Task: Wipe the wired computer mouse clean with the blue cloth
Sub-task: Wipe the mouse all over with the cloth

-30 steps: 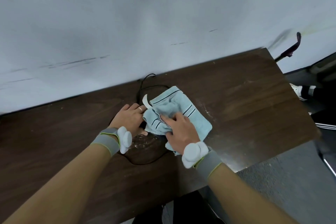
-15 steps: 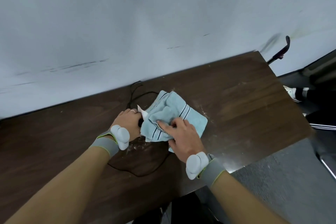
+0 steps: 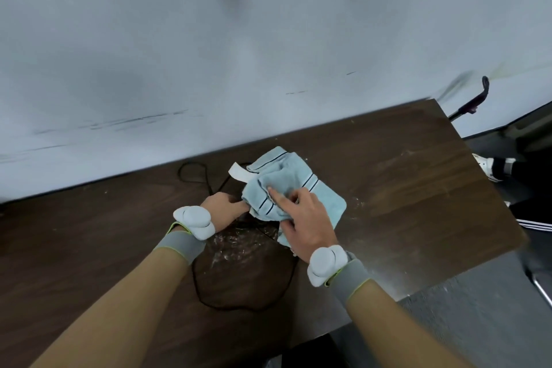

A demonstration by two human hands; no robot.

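Note:
A light blue cloth [image 3: 298,185] with dark stripes and a white tag lies bunched on the dark wooden table [image 3: 418,188]. My right hand [image 3: 304,218] presses down on the cloth, index finger stretched out across it. My left hand [image 3: 222,207] sits at the cloth's left edge, fingers tucked under the fabric, gripping what lies beneath. The mouse itself is hidden under the cloth and hands. Its black cable [image 3: 197,278] loops on the table in front of my hands and runs back toward the wall.
A pale wall [image 3: 268,54] rises right behind the table. White specks and smears [image 3: 236,251] mark the wood between my wrists. The table's right edge drops to a grey floor, where a person's shoe [image 3: 490,167] and a dark handle [image 3: 475,98] show.
The view has shifted, with hands and cloth now further from me on the table. My right hand has slid up over the cloth; my left hand has tucked further under its edge.

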